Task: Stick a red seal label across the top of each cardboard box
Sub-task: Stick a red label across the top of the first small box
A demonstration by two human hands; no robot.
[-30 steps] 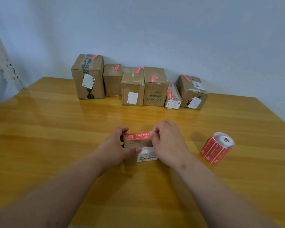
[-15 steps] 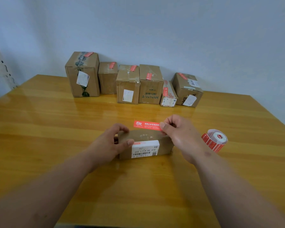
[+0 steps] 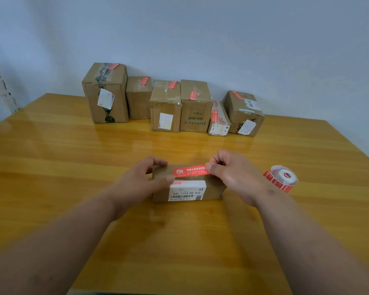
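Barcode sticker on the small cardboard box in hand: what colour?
White sticker with black print, head view.

A red seal label (image 3: 191, 171) lies lengthwise over the flat cardboard box (image 3: 213, 189).

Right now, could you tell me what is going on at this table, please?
A person is sealing cardboard boxes. The left hand grips the small brown cardboard box on the yellow wooden table, while the right hand pinches one end of a red seal label laid along the box's top. Six brown boxes by the wall already carry red labels. The roll of red labels lies to the right.
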